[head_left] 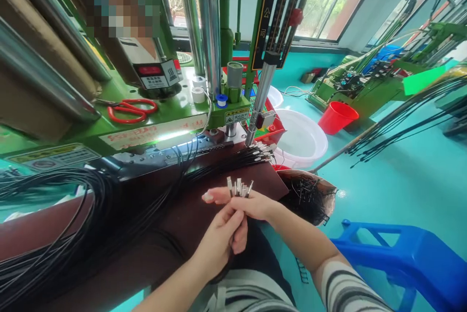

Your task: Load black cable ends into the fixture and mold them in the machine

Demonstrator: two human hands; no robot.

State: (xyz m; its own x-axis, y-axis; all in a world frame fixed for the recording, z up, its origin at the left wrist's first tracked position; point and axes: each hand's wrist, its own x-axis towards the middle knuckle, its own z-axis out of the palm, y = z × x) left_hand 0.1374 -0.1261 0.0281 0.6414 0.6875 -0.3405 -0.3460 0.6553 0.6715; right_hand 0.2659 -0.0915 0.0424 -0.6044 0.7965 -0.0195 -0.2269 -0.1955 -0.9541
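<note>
A bundle of black cables with silver connectors stands upright between my hands, its metal ends poking out on top. My right hand is closed around the bundle just under the connectors, with one finger reaching out to the left. Below it, my left hand is wrapped round the cables, its thumb touching my right hand. The lower part of the held cables is hidden by my hands. Beyond them, more black cables with silver ends lie on the dark red-brown tabletop.
A green press stands ahead, with red-handled scissors on it. Coiled black cables lie left. Right are a bag of black scraps, a white tub, a red bucket and a blue plastic stool.
</note>
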